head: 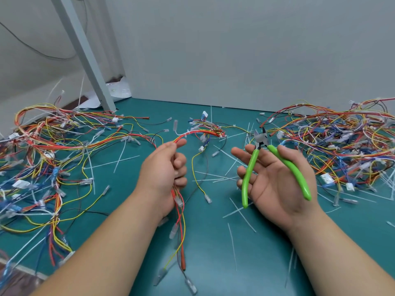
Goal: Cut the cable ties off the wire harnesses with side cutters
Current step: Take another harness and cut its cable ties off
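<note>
My left hand [165, 167] grips a wire harness [193, 133] of red, orange and yellow wires. The bundle arcs out above my thumb toward the middle of the mat and hangs down below my fist with clear connectors. My right hand [275, 180] is palm up and holds green-handled side cutters [259, 146]. The handles are spread, one along my thumb and the other across my loosely bent fingers. The steel jaws point away from me, a hand's width right of the held harness. Whether a cable tie sits on the held section is too small to tell.
A tangled pile of harnesses [49, 150] covers the left of the green mat [213, 242]; another pile [337, 137] fills the right. Cut white cable ties [242, 214] lie scattered between and around my hands. A grey slanted post [89, 60] and a grey wall stand behind.
</note>
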A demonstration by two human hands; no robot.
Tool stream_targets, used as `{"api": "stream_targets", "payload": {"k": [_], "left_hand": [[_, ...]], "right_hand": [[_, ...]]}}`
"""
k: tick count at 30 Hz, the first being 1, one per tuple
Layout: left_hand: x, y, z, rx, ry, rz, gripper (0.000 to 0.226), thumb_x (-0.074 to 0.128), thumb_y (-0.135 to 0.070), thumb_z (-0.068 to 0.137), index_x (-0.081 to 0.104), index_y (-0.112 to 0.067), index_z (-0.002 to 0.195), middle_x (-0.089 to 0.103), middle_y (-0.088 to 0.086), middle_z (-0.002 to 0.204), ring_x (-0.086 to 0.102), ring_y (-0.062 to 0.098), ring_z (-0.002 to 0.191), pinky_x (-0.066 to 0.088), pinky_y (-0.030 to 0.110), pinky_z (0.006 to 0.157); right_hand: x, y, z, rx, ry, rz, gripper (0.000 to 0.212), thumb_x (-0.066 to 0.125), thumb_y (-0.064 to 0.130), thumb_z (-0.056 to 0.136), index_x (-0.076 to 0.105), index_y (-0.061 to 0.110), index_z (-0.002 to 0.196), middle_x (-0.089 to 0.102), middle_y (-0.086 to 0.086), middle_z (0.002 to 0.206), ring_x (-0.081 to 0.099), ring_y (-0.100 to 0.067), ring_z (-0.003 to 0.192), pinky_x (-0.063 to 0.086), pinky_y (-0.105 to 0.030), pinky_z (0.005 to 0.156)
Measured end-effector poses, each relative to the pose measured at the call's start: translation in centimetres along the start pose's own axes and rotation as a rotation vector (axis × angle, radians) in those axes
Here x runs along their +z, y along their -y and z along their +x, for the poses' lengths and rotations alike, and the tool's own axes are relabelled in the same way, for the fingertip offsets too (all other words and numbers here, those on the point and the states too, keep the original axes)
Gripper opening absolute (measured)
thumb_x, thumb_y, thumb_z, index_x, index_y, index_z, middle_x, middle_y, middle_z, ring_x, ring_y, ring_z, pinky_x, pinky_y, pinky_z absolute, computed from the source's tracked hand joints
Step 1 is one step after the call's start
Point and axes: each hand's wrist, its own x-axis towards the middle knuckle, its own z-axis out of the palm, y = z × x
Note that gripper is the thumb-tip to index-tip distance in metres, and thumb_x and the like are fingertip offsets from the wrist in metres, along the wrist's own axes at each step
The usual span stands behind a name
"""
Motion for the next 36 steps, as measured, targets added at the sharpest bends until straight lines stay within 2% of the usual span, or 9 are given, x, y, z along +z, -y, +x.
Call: {"api": "stream_targets", "payload": {"k": [5,9,14,17,20,25,29,31,36], "left_hand": [[0.0,0.9,-1.9,0.08,0.108,0.104,0.028,0.042,-0.024,0.107,0.069,-0.021,0.113,0.048,-0.002,0.062,0.033,0.011,0.044,0.023,0.022,0.047],[0.0,1.6,-2.9,0.068,0.19,0.227,0.03,0.047,-0.014,0.104,0.076,-0.02,0.107,0.057,0.001,0.068,0.043,0.013,0.05,0.031,0.022,0.048],[-0.2,2.1,-3.9,0.049,0.402,0.581,0.024,0.058,-0.02,0.091,0.078,-0.028,0.1,0.063,-0.002,0.067,0.051,0.013,0.055,0.04,0.021,0.052],[-0.3,2.2,-4.1,0.056,0.451,0.721,0.022,0.06,-0.015,0.1,0.076,-0.028,0.104,0.071,-0.004,0.075,0.063,0.012,0.063,0.047,0.02,0.058],[-0.2,1.5,-3.7,-0.01,0.374,0.65,0.016,0.063,-0.029,0.099,0.077,-0.023,0.099,0.076,0.001,0.087,0.072,0.017,0.074,0.049,0.022,0.058],[0.1,0.6,-1.2,-0.251,0.134,0.265,0.042,0.053,-0.045,0.1,0.07,-0.008,0.113,0.077,0.012,0.094,0.075,0.023,0.08,0.055,0.028,0.063],[1.5,-0.5,1.2,-0.428,0.195,-0.058,0.059,0.051,-0.049,0.1,0.059,0.003,0.127,0.072,0.026,0.114,0.073,0.034,0.103,0.061,0.037,0.083],[2.3,-0.7,2.1,-0.49,0.264,-0.13,0.067,0.048,-0.052,0.1,0.056,0.009,0.128,0.07,0.027,0.114,0.073,0.034,0.097,0.054,0.039,0.091],[4.3,-0.2,3.9,-0.508,0.308,-0.038,0.054,0.051,-0.044,0.101,0.063,0.008,0.112,0.064,0.015,0.085,0.06,0.021,0.063,0.053,0.028,0.061]], "right_hand": [[0.0,0.0,0.0,0.03,-0.002,0.002,0.076,0.058,0.052,0.08,0.057,0.0,0.135,0.064,-0.02,0.138,0.073,-0.025,0.085,0.06,-0.036,0.071],[0.3,0.0,0.0,0.055,0.001,0.032,0.075,0.054,0.051,0.084,0.054,-0.001,0.138,0.064,-0.023,0.136,0.074,-0.026,0.086,0.061,-0.037,0.073],[0.3,-0.1,0.1,0.078,0.001,0.049,0.077,0.058,0.049,0.082,0.056,-0.001,0.14,0.063,-0.019,0.13,0.072,-0.028,0.085,0.061,-0.038,0.073],[0.2,-0.3,0.2,0.083,-0.005,0.022,0.077,0.057,0.047,0.084,0.054,-0.004,0.142,0.061,-0.017,0.127,0.071,-0.029,0.081,0.06,-0.039,0.072],[0.0,-0.3,0.2,0.075,0.006,0.024,0.074,0.057,0.046,0.085,0.055,-0.003,0.14,0.062,-0.014,0.124,0.069,-0.027,0.078,0.059,-0.039,0.071],[-0.2,-0.2,0.3,0.038,0.06,0.028,0.067,0.062,0.043,0.081,0.063,0.001,0.133,0.063,-0.013,0.128,0.066,-0.026,0.077,0.056,-0.039,0.072],[-0.1,-0.3,0.1,0.05,0.153,-0.019,0.077,0.074,0.043,0.074,0.06,0.002,0.137,0.062,-0.013,0.135,0.064,-0.026,0.079,0.055,-0.04,0.075],[0.0,-0.5,0.0,0.068,0.171,-0.054,0.087,0.079,0.043,0.069,0.056,0.0,0.141,0.06,-0.013,0.138,0.062,-0.026,0.079,0.053,-0.04,0.075],[0.1,-1.0,-0.1,0.1,0.162,-0.113,0.082,0.088,0.037,0.062,0.059,0.006,0.131,0.062,-0.008,0.138,0.061,-0.026,0.076,0.043,-0.04,0.072]]}}
